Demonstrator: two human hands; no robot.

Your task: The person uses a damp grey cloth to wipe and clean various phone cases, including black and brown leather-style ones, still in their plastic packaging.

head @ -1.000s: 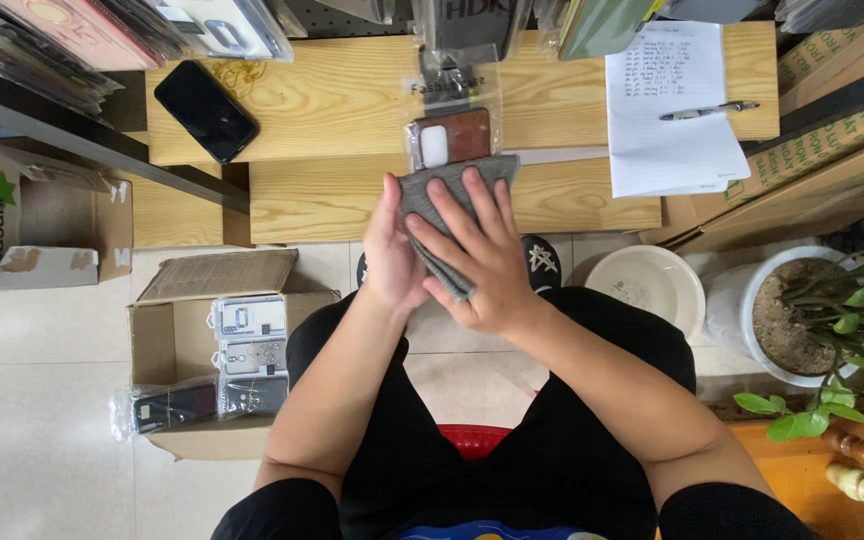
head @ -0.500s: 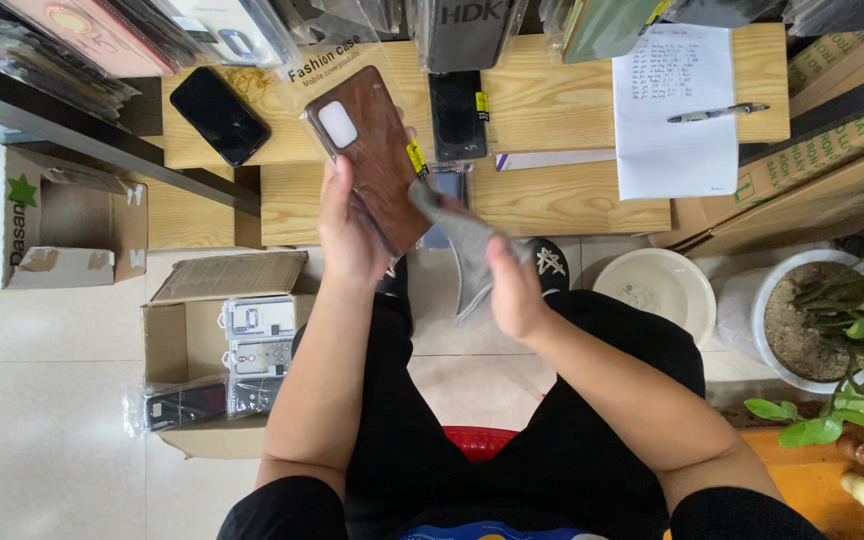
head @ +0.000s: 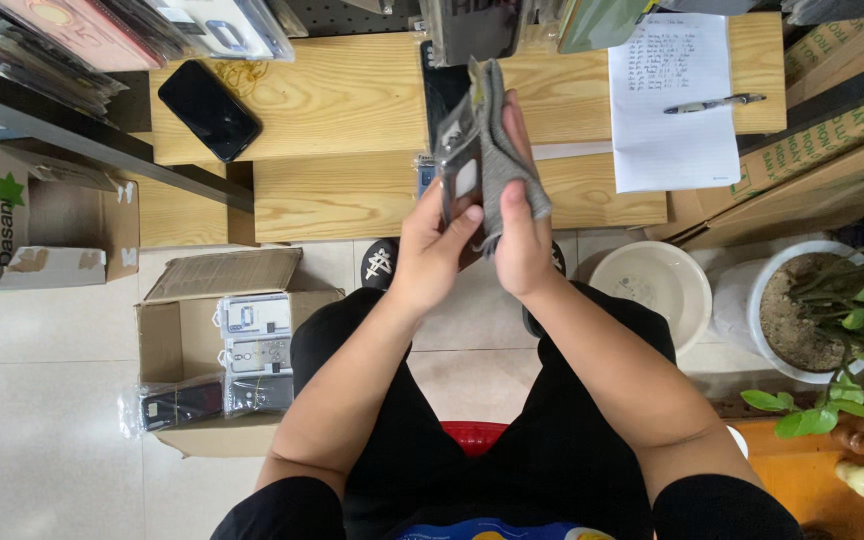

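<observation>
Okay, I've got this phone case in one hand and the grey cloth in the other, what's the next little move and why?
Probably draw the grey cloth down along the phone case. The right hand has the cloth pressed flat to the case's side, while the left hand pinches the case's lower end and holds it upright above the wooden desk, so it looks steadied for a wiping stroke.

A black phone (head: 210, 109) lies far left on the wooden bench (head: 352, 100). A handwritten sheet (head: 674, 100) with a pen (head: 714, 103) on it sits far right. An open cardboard box (head: 222, 350) of packaged phone cases stands on the tiled floor at left. At right are a cream bowl (head: 652, 290) and a potted plant (head: 832, 310).
</observation>
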